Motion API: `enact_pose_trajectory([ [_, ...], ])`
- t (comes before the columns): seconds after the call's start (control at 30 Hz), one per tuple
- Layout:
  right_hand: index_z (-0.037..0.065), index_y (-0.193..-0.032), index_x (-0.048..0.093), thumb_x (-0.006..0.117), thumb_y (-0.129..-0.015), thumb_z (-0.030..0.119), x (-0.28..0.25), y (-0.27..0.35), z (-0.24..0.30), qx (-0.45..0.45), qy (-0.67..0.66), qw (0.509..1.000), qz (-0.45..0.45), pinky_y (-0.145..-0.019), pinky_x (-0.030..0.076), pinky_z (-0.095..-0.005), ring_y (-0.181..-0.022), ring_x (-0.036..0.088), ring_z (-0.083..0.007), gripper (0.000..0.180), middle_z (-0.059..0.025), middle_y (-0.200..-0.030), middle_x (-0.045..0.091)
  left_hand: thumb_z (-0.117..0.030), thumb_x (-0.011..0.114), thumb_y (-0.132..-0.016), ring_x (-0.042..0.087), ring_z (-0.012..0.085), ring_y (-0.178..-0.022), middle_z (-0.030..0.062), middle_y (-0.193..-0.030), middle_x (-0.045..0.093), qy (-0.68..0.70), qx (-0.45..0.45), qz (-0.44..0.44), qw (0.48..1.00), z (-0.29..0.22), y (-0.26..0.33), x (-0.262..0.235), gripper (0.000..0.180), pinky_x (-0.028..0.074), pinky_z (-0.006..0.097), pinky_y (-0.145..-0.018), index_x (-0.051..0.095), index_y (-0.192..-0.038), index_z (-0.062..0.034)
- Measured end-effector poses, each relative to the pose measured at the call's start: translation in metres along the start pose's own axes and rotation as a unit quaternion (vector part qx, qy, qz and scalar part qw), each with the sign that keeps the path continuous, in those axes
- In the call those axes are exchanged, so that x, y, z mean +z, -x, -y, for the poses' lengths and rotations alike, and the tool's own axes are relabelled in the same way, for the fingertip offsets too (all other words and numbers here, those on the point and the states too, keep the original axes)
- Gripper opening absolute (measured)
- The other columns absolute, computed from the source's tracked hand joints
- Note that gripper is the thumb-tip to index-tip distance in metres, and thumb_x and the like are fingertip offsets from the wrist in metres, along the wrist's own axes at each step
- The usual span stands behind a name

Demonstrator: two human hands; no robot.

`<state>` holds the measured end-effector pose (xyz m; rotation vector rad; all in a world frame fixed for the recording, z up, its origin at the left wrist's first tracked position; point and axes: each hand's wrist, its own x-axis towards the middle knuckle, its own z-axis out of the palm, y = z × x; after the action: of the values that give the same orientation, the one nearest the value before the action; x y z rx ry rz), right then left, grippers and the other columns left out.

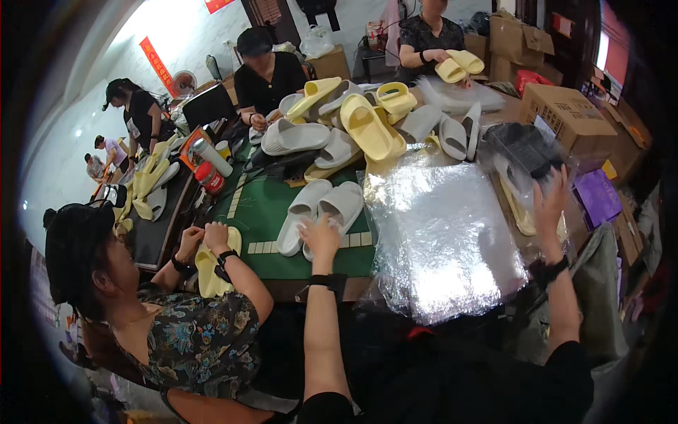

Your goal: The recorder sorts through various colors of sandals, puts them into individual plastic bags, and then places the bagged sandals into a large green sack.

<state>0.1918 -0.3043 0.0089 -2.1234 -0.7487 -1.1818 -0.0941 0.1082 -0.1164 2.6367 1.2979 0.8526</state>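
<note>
A pair of light grey slippers [342, 203] lies side by side on the green table. My left hand [322, 239] is at their heel ends, its fingers closed on the right slipper of the pair. My right hand [552, 205] is raised on the right, fingers stretched out and apart, against a clear bag by the black slippers [524, 150]. Those slippers are slightly blurred and lie on top of bagged pale slippers. Between my hands is a stack of shiny clear plastic bags [445, 240].
Yellow and grey slippers [371, 127] are heaped at the table's far side. A co-worker [176, 311] sits close on my left with a yellow slipper [214, 265]; others work beyond. Cardboard boxes [568, 120] and a purple package [597, 196] stand right. A red-lidded jar [208, 177] stands left.
</note>
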Motion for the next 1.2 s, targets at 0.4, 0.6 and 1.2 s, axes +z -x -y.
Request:
enact_pose_trajectory([
  [0.4,0.011,-0.122,0.053,0.059,-0.083,0.021,-0.025,0.134,0.100,-0.106,-0.252,0.835,0.478,-0.095,0.039,-0.0416,-0.117,0.046,-0.0311,0.041,-0.0147,-0.131,0.047,-0.026,0.048,-0.084,0.049,0.0400,-0.105,0.0191,-0.114,0.053,0.042,-0.045,0.127,0.990,0.029,-0.045,0.027,0.037,0.039,0.048,-0.091,0.060,-0.119,-0.0224],
  [0.6,0.017,-0.120,0.052,0.061,-0.081,0.026,-0.011,0.164,0.104,-0.165,-0.186,0.837,0.487,-0.089,0.043,-0.0437,-0.114,0.047,-0.0270,0.040,-0.0066,-0.129,0.048,-0.016,0.044,-0.087,0.052,0.0337,-0.104,0.0185,-0.115,0.054,0.317,-0.101,0.047,0.942,0.038,-0.029,0.017,0.040,0.039,0.039,-0.092,0.054,-0.125,-0.0080],
  [1.2,0.004,-0.120,0.050,0.053,-0.090,0.034,-0.066,0.139,0.117,-0.112,-0.392,0.616,0.673,-0.078,0.047,-0.0398,-0.087,0.060,-0.0329,0.043,-0.0182,-0.096,0.061,-0.002,0.045,-0.087,0.047,0.0187,-0.109,0.0166,-0.130,0.045,0.566,0.017,0.478,0.672,-0.241,0.082,-0.064,0.064,0.038,0.026,-0.092,0.015,-0.143,0.0027],
])
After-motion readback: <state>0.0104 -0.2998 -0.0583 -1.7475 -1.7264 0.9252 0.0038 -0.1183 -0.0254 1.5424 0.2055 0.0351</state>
